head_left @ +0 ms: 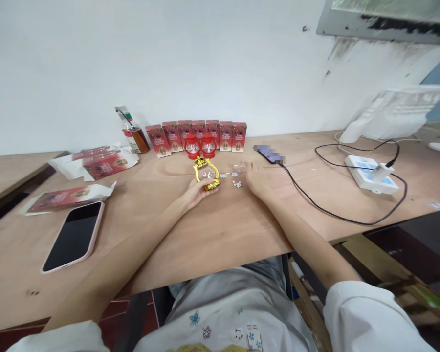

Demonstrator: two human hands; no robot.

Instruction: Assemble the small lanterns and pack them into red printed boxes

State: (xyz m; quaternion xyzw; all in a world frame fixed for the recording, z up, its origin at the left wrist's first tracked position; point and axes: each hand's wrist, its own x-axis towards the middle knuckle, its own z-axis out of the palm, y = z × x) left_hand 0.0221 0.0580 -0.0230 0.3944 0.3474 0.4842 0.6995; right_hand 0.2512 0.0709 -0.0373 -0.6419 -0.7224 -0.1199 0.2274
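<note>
A small gold lantern (207, 174) with clear sides is in my left hand (198, 192), whose fingers are closed around its base. It is tilted a little above the wooden table. My right hand (255, 180) is low over the table, beside a scatter of small clear pieces (237, 167). Its fingers are blurred, so their grip does not show. Several small white discs (236, 184) lie between the two hands. Behind the gold lantern, two red lanterns (192, 147) stand upright side by side.
Several red printed boxes (170, 137) stand in a row behind the lanterns. A bottle (136, 138) leans at their left. More red boxes (108, 165) lie left, near a phone (75, 235). On the right are a second phone (268, 153), its black cable and a power strip (371, 175).
</note>
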